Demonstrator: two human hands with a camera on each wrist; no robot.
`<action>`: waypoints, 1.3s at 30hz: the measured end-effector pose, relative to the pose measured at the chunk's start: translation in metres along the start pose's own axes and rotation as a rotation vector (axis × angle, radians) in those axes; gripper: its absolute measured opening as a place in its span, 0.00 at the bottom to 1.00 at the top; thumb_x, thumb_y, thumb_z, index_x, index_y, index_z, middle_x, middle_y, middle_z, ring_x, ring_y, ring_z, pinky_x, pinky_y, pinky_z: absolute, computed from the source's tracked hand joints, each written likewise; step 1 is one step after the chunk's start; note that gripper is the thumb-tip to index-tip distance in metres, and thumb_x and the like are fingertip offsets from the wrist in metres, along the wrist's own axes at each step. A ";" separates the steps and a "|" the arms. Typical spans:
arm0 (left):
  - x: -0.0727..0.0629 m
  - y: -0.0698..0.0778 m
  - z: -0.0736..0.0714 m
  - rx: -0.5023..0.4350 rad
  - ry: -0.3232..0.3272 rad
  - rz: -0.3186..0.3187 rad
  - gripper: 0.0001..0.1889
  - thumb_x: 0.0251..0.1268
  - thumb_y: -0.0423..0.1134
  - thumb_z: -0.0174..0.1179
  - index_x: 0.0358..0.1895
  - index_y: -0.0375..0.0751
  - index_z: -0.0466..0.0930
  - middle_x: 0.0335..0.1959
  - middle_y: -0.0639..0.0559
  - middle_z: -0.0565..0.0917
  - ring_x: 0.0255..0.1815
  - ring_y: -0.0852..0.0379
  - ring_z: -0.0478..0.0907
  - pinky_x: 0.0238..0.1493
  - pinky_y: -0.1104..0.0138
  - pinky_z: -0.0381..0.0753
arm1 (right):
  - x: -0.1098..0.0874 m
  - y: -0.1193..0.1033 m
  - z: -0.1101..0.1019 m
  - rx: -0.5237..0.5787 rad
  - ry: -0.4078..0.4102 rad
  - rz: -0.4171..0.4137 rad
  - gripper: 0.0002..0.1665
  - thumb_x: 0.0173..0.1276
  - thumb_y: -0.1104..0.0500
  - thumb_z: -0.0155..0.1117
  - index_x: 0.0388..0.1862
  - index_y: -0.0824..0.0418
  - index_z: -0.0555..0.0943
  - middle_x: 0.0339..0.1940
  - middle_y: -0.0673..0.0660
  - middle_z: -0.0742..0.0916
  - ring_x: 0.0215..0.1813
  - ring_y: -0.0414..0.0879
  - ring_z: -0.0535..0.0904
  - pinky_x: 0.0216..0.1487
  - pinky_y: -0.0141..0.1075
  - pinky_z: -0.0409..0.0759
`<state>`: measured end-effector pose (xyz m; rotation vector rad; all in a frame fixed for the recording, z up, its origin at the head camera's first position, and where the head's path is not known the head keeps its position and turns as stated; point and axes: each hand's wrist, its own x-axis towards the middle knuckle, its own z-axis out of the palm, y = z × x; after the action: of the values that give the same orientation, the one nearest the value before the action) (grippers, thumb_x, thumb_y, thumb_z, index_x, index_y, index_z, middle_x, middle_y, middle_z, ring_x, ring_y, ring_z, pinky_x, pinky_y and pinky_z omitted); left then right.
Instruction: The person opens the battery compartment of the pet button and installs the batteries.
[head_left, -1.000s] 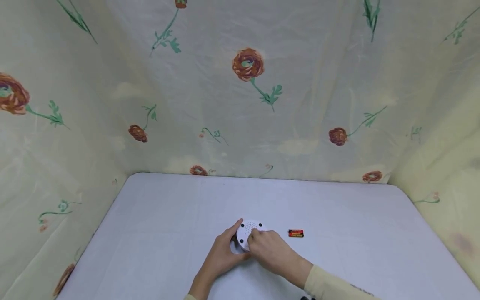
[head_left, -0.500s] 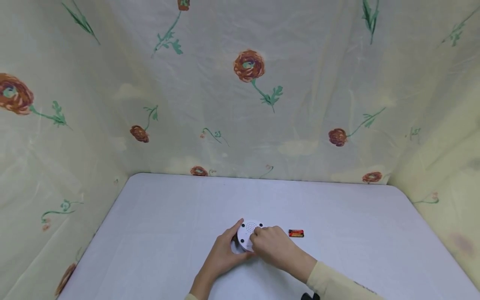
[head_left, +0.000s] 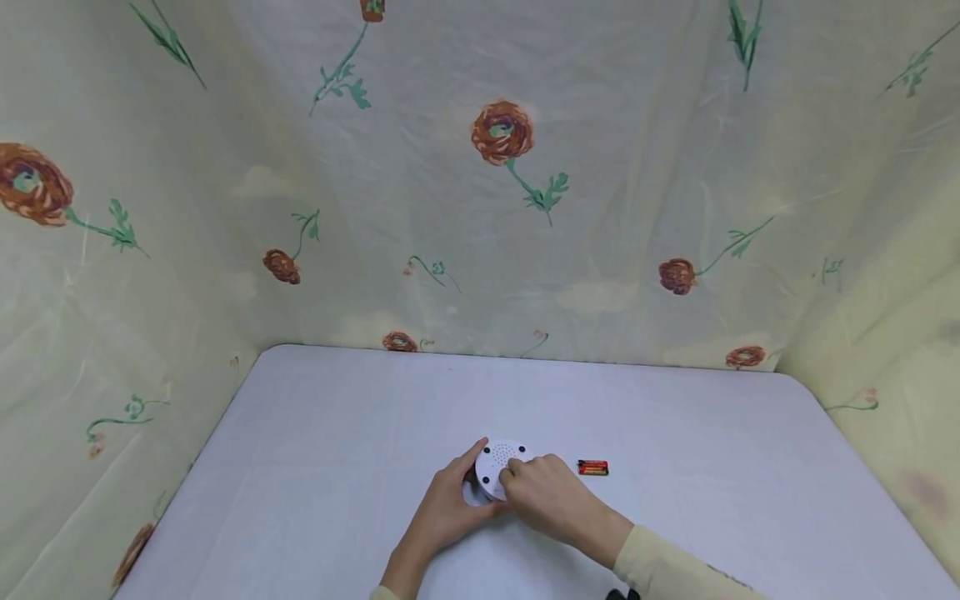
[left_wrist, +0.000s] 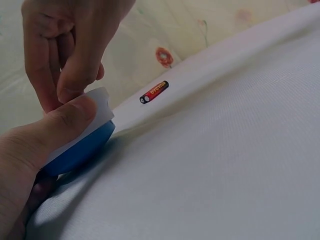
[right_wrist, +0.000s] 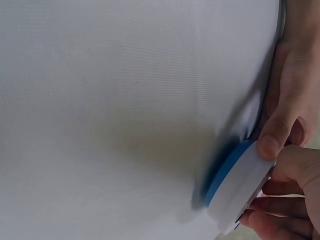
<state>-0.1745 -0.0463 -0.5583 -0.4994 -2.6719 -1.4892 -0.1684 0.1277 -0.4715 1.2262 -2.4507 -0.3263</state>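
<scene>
A round white device (head_left: 492, 463) with small holes and dark feet on its upturned face sits near the front middle of the table. Its other side is a blue layer (left_wrist: 82, 150), close over the cloth. My left hand (head_left: 446, 504) grips the rim, thumb on the near side and fingers at the far left. The right hand (head_left: 546, 493) is bent over the white face with fingers curled and fingertips against it; that hand covers the right part of the device. In the right wrist view, the device's white side wall (right_wrist: 240, 180) shows, tilted, between both hands.
Two red-and-black batteries (head_left: 592, 467) lie side by side to the right of the hands. A white cloth (head_left: 337, 433) covers the table, with flowered curtains (head_left: 585, 250) behind and at both sides. Something small and black (head_left: 621, 594) shows below the right sleeve.
The right hand has shifted slightly right on the device's face, its fingers still curled there. The left hand keeps its grip, and the batteries lie where they were.
</scene>
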 end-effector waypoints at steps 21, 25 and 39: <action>0.000 0.003 0.000 0.028 0.006 -0.012 0.47 0.46 0.55 0.71 0.71 0.47 0.61 0.60 0.46 0.78 0.57 0.56 0.76 0.58 0.58 0.74 | -0.006 0.002 0.008 -0.022 0.105 -0.043 0.16 0.53 0.46 0.70 0.23 0.56 0.78 0.20 0.47 0.78 0.16 0.37 0.69 0.13 0.32 0.64; 0.002 0.003 0.000 0.033 0.011 -0.014 0.47 0.46 0.56 0.71 0.71 0.47 0.61 0.61 0.46 0.77 0.57 0.55 0.76 0.58 0.59 0.75 | -0.006 0.003 0.008 -0.031 0.105 -0.044 0.17 0.53 0.45 0.70 0.25 0.56 0.79 0.22 0.47 0.80 0.16 0.37 0.70 0.13 0.32 0.63; 0.002 0.001 0.001 0.053 0.023 -0.002 0.48 0.45 0.62 0.69 0.71 0.46 0.61 0.60 0.46 0.77 0.57 0.57 0.76 0.58 0.58 0.75 | -0.011 0.003 0.012 0.037 0.114 0.029 0.16 0.55 0.46 0.69 0.35 0.56 0.82 0.36 0.49 0.87 0.31 0.42 0.83 0.19 0.34 0.75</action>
<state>-0.1764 -0.0444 -0.5575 -0.4743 -2.6867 -1.4115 -0.1694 0.1385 -0.4835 1.1890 -2.3847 -0.1984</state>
